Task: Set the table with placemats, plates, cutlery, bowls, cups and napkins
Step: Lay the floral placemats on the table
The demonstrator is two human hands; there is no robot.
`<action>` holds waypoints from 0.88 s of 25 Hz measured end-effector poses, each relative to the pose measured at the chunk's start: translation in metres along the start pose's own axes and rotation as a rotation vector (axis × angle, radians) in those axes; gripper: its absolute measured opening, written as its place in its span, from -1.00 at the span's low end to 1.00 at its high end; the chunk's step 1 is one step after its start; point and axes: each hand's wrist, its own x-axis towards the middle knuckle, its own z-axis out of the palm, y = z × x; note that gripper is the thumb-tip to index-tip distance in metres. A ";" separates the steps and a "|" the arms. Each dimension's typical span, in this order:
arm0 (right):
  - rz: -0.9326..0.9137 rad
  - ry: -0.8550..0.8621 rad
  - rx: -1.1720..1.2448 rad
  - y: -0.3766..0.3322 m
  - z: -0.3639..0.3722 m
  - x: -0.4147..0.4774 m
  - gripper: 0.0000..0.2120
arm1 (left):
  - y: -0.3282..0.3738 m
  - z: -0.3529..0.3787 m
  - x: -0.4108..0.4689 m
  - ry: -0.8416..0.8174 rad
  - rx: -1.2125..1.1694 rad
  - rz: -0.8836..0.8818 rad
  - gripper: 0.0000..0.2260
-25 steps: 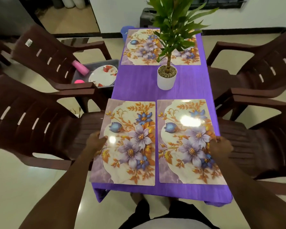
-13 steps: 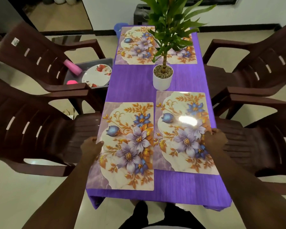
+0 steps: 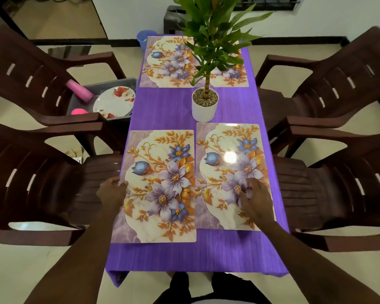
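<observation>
Four floral placemats lie on the purple-clothed worktop (image 3: 162, 106), and a white pot (image 3: 204, 106) holding a leafy green plant (image 3: 215, 34) stands near the middle of the cloth. On the person's side of the pot lie two of them side by side, long edges just about touching: the near-left placemat (image 3: 158, 187), below and left of the pot, and the near-right placemat (image 3: 230, 172), directly below the pot with its far edge just short of the pot's base. The near-right one sits slightly further from the person than its neighbour, so the two near edges do not line up. Beyond the pot lie the far-left placemat (image 3: 165, 62) and the far-right placemat (image 3: 237, 73), the latter partly hidden by leaves. The left hand (image 3: 112, 193) pinches the outer left edge of the near-left placemat, thumb on top. The right hand (image 3: 256, 198) rests flat on the near-right placemat with its fingers spread and extended, slightly blurred. Left of the pot, off the worktop, a grey tub (image 3: 127, 81) sits on a brown chair (image 3: 31, 80) and holds a flowered plate (image 3: 114, 102), a pink cup (image 3: 79, 91) leaning on the tub's rim, and a small round pink thing (image 3: 79, 111) that I cannot make out. Three more brown chairs stand round the worktop.
</observation>
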 end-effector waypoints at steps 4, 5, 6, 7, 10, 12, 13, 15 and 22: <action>-0.093 -0.079 -0.054 -0.013 0.019 -0.019 -0.63 | 0.005 0.008 -0.006 -0.001 -0.040 -0.046 -0.66; -0.094 -0.087 -0.047 -0.017 0.024 -0.020 -0.62 | 0.005 0.008 -0.008 -0.005 -0.048 -0.056 -0.65; -0.085 -0.100 -0.041 -0.023 0.027 -0.020 -0.61 | 0.005 0.008 -0.010 -0.006 -0.042 -0.063 -0.65; -0.077 -0.114 -0.040 -0.028 0.029 -0.020 -0.61 | 0.006 0.007 -0.011 -0.011 -0.023 -0.064 -0.65; -0.044 -0.138 -0.068 -0.037 0.034 -0.018 -0.60 | 0.013 0.003 -0.018 -0.011 0.045 0.038 -0.66; -0.043 -0.138 -0.067 -0.042 0.037 -0.021 -0.59 | 0.014 0.002 -0.023 -0.027 0.106 0.191 -0.64; -0.041 -0.134 -0.062 -0.044 0.039 -0.022 -0.59 | 0.012 0.005 -0.024 -0.043 0.134 0.253 -0.61; -0.024 -0.118 -0.050 -0.051 0.042 -0.028 -0.57 | 0.014 0.012 -0.032 -0.093 0.147 0.315 -0.58; -0.015 -0.091 0.034 -0.074 0.044 -0.055 -0.58 | 0.028 0.018 -0.071 -0.237 0.105 0.426 -0.59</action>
